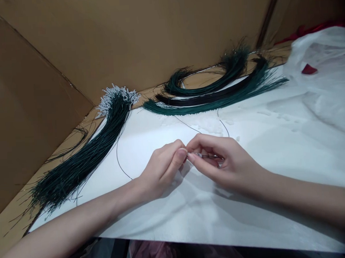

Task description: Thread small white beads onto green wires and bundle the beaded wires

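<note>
My left hand (163,167) is closed, its thumb pressed against the curled index finger. Whatever it pinches is hidden. Its fingertips touch those of my right hand (233,156), above the white tabletop. Between the thumb and fingers of my right hand runs a thin dark wire (210,156) with a small white tip at its left end. Loose thin strands lie nearby: one dark strand (118,158) curves toward my left wrist, and another strand (188,124) runs behind my right hand.
A thick bundle of dark green wires (87,156) with white beaded tips (115,97) lies at left. Curved bundles of green and black wires (211,98) lie at the back. A translucent plastic bag (326,86) with a red piece (309,69) is at right. Cardboard walls (144,38) enclose the table (177,225).
</note>
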A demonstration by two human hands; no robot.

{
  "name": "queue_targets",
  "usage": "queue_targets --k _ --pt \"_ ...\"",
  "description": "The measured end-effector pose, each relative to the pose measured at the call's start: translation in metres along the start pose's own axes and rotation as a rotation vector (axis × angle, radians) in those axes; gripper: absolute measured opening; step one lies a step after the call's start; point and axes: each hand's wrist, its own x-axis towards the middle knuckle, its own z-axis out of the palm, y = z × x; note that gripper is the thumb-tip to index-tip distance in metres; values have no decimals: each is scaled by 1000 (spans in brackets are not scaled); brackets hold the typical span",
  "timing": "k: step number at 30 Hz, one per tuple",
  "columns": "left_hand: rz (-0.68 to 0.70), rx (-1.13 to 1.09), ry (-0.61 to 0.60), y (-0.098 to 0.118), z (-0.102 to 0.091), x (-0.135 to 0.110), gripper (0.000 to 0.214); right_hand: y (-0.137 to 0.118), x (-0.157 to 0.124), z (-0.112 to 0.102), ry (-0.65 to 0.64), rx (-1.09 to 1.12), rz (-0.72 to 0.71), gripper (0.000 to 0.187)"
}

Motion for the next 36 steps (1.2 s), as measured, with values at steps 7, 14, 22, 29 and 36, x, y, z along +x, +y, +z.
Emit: queue_targets --k 7,14,22,29,36 --pt "55 151 39 1 0 1 40 3 -2 1 8 -41 8 8" --pt "13 169 38 -1 1 1 42 2 -1 -2 1 -93 1 7" --pt "77 99 1 1 0 1 41 0 -1 -1 17 -80 -41 15" --pt "108 74 6 -1 0 2 39 1 -3 -1 -28 -45 28 17" --pt "64 37 21 -3 -1 1 41 2 -1 -2 -59 -11 63 22"
